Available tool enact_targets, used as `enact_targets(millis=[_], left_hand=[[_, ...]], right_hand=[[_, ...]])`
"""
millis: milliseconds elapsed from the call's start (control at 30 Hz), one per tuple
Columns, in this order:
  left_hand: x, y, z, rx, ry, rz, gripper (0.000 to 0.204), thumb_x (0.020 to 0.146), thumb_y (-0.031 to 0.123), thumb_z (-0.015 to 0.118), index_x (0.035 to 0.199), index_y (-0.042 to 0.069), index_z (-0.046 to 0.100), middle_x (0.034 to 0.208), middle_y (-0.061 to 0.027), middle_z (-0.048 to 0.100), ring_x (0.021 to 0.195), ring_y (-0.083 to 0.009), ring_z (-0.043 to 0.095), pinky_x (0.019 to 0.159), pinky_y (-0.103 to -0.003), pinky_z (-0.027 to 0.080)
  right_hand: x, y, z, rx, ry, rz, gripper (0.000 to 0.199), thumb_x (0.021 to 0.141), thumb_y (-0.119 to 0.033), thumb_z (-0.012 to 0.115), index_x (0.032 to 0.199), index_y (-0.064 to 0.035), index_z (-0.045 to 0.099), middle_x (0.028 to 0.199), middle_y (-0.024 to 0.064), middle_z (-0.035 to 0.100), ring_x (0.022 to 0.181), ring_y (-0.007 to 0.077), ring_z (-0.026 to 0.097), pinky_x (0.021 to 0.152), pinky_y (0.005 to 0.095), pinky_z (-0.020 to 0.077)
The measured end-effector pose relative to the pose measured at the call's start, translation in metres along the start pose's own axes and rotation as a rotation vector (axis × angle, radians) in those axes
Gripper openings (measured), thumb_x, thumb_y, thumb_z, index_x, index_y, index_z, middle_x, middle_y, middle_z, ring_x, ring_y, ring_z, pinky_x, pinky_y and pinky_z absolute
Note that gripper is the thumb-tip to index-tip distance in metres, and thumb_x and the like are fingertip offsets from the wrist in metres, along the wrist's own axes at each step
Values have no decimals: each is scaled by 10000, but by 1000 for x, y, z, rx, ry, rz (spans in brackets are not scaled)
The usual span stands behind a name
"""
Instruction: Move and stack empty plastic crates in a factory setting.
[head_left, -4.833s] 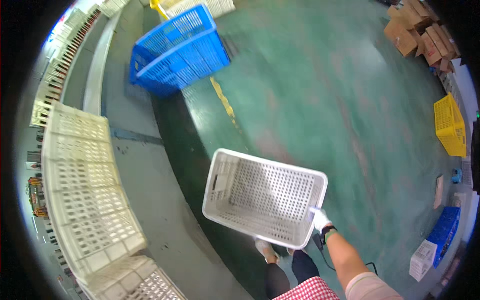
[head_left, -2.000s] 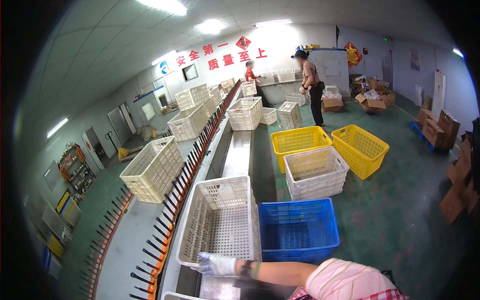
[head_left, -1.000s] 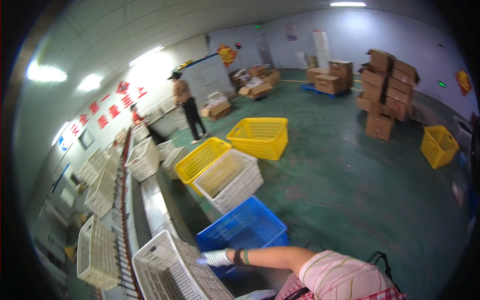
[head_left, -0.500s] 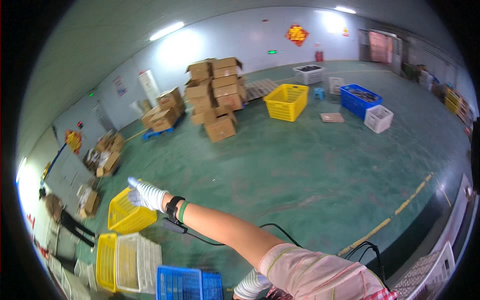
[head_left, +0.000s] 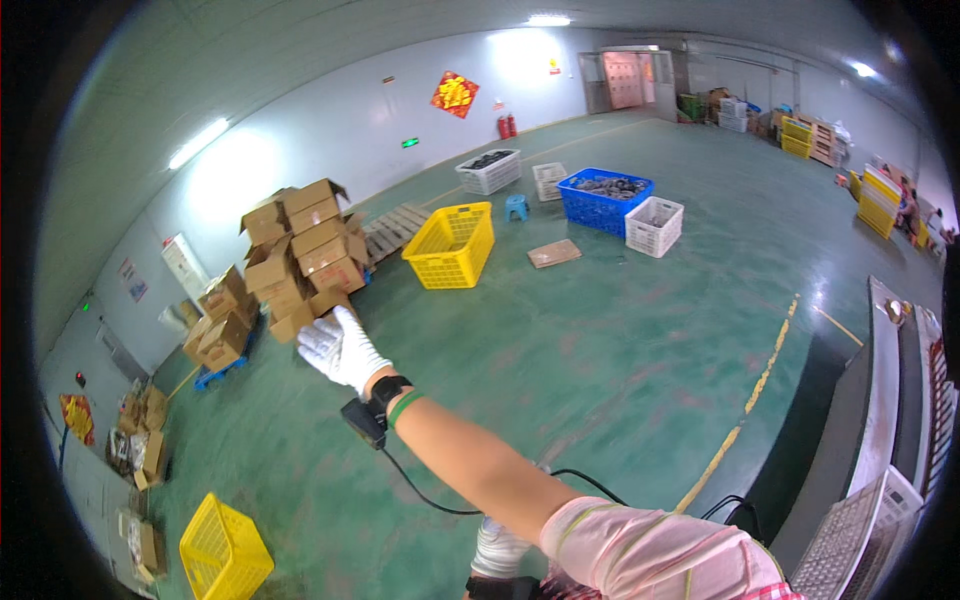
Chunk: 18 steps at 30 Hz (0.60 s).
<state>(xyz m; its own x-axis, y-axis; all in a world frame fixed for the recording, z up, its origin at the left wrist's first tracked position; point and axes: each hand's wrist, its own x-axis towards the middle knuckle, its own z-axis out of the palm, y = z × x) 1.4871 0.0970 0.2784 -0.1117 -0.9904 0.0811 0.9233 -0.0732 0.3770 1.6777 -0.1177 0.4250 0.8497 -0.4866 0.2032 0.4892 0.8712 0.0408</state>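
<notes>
My right hand point(head_left: 342, 352), in a white striped glove, is stretched out in the air towards the far left. Its fingers are extended, the thumb stands apart, and nothing is in it. A black strap point(head_left: 388, 392) with a small black box point(head_left: 363, 424) and a green band circle that wrist; a black cable trails from the box. Low in the middle, my left hand point(head_left: 501, 548) wears a similar glove and a black wrist strap. My right forearm covers its fingers. Beyond the right hand rises a stack of open cardboard boxes point(head_left: 322, 240).
A yellow crate point(head_left: 450, 250) stands ahead, near a blue crate point(head_left: 595, 208) filled with dark pieces and a white crate point(head_left: 655, 228). Another yellow crate point(head_left: 225, 550) is at the lower left. A metal bench point(head_left: 850, 400) runs along the right; a white crate point(head_left: 860, 535) is near it.
The view has swung right, so the stacked boxes and crates appear further left. My right hand has risen in the picture, away from the lower-left yellow crate, and its fingers have spread.
</notes>
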Motion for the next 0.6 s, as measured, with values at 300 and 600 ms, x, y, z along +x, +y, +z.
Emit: enact_targets(millis=[300, 600], left_hand=[[99, -21, -109, 1230, -335, -553, 591, 755, 305, 710, 1246, 99, 452, 1293, -58, 445, 1165, -190, 431, 1006, -331, 330], [208, 50, 8, 345, -507, -1374, 337, 928, 125, 422, 1242, 5, 452, 1270, -100, 478, 1153, -162, 446, 1008, -319, 325]], right_hand=[[15, -257, -44, -259, 162, -354, 583, 882, -437, 466, 1257, -1, 373, 1315, 191, 406, 1218, 316, 404, 998, 463, 348], [-47, -416, -110, -697, 432, -521, 703, 887, -465, 431, 1355, 16, 224, 1378, 222, 308, 1270, 323, 325, 1044, 417, 280]])
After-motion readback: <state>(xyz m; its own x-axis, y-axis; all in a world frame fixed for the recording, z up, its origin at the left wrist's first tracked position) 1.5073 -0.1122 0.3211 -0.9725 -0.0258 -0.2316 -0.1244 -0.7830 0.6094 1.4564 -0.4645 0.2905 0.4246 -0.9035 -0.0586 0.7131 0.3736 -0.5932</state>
